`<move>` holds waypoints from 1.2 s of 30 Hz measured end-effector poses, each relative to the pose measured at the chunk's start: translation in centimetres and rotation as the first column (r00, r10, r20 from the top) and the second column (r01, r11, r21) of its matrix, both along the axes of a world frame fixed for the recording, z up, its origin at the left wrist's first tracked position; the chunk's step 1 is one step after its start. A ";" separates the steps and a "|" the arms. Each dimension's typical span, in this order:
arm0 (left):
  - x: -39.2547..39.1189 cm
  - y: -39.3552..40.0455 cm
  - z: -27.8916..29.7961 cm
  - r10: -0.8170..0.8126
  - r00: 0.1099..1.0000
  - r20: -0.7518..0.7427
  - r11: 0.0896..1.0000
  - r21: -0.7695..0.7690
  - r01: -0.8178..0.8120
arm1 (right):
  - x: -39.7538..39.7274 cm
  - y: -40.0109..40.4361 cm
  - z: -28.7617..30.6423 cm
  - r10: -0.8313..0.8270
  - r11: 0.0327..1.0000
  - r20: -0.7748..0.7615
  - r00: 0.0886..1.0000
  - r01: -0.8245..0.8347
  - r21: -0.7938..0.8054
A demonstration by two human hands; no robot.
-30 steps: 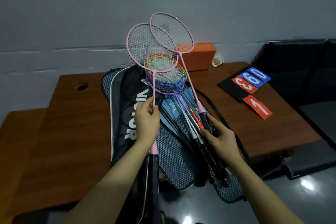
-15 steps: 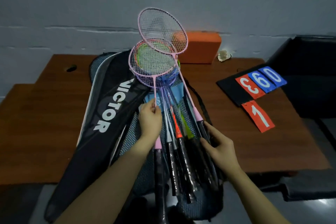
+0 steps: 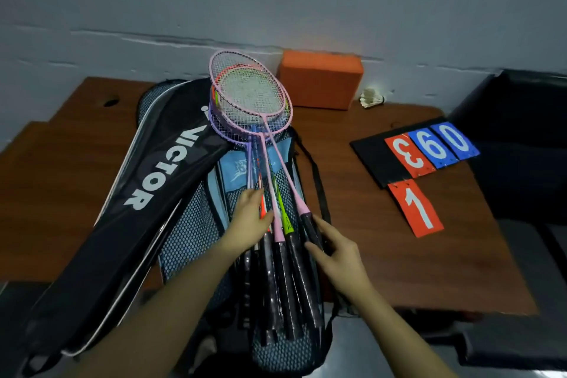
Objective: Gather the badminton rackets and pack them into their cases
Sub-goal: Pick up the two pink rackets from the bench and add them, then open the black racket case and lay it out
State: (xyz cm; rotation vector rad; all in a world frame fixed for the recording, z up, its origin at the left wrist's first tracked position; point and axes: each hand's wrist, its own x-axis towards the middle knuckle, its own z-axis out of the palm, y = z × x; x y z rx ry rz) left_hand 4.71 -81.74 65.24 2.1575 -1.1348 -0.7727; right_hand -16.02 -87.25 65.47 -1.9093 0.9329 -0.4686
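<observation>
At frame centre the rackets [image 3: 270, 193] lie fanned on the mesh case [image 3: 190, 230], heads stacked toward the wall — the left hand [image 3: 250, 219] presses flat and open on their shafts, the right hand [image 3: 336, 250] rests open-fingered on the grips, seemingly squaring the bundle for packing.

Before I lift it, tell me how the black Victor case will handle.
The Victor case will probably flop and sag: it looks like soft fabric lying flat. It seems light, apparently empty. One end overhangs the table, so it may slide off if pushed.
</observation>
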 end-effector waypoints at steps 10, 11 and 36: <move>-2.2 2.7 -1.5 -0.141 0.957 0.254 0.982 0.158 0.103 | 3.1 -0.4 -1.7 0.026 0.992 -0.167 0.986 -0.046 -0.118; -2.0 2.6 -1.3 -0.158 0.949 0.273 0.978 0.179 0.111 | 3.4 -0.4 -1.9 0.023 0.987 -0.184 0.983 -0.052 -0.154; 18.5 13.0 0.6 0.064 0.935 0.348 0.998 0.004 -0.070 | 23.5 7.2 -1.0 0.122 0.960 -0.219 0.968 -0.171 -0.222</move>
